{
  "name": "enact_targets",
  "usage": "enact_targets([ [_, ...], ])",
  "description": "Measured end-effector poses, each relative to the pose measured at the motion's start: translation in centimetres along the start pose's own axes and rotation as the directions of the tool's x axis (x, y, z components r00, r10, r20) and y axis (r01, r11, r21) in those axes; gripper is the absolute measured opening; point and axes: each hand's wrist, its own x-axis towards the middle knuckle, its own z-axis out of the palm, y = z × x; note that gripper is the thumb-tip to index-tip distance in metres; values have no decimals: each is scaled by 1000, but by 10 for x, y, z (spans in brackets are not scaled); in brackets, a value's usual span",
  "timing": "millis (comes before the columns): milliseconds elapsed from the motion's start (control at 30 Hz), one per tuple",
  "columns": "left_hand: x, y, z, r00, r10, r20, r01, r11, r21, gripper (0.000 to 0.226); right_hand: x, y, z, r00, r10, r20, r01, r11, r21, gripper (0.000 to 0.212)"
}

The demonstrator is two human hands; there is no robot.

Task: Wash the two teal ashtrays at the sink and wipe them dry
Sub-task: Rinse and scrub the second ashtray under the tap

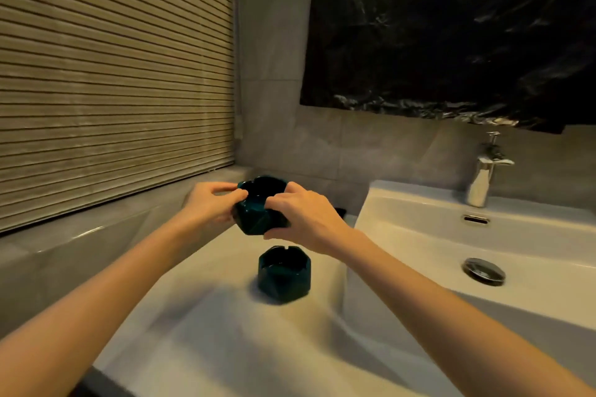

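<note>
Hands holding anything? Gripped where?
One teal ashtray, off the counter: left hand grips its left rim and wall, right hand its right side; the second ashtray sits untouched.

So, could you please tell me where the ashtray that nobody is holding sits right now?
In the head view, the free ashtray stands upright on the white counter, left of the sink basin, just below the right hand and the held ashtray.

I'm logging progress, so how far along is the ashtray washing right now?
Nothing looks done yet: no water runs from the tap. In hand: the left hand and right hand grip one ashtray above the counter, beside the sink. Left: the second ashtray sits on the counter; both need washing and wiping, and no cloth is visible.
</note>
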Motion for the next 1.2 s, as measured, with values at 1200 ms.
enact_targets([
  [1200,-20,-160,-84,995,-91,-33,97,930,353,24,-3,-112,126,973,-50,223,2,978,211,35],
])
